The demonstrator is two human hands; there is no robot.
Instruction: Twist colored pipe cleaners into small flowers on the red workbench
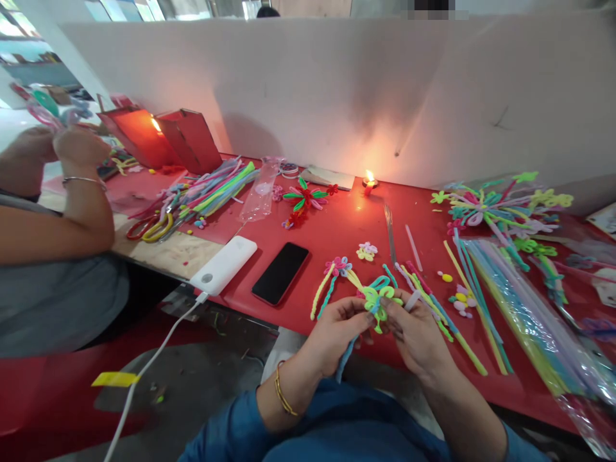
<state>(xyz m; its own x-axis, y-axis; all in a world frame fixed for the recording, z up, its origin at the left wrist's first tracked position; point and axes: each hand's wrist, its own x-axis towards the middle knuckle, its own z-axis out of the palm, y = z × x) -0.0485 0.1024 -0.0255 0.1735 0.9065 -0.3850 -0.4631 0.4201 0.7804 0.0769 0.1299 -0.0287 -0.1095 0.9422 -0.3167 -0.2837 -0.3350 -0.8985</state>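
Note:
Between my two hands, over the front edge of the red table, is a bright green pipe-cleaner flower [380,303] with a blue stem. My left hand [337,330] pinches it from the left, and a blue pipe cleaner [345,359] hangs below that hand. From the right, my right hand [416,333] closes its thumb and fingertips on the petals. Loose pipe cleaners [455,321] lie just right of my right hand. Beyond the left hand sits a pink and blue pipe-cleaner flower [337,265] with yellow and teal strands.
A black phone [280,273] and a white power bank [224,264] with a cable lie left. A lit candle [369,183] burns near the wall. Bagged pipe cleaners [524,314] and finished flowers [486,208] fill the right. A person's arm [81,199] is at far left, near scissors [156,228].

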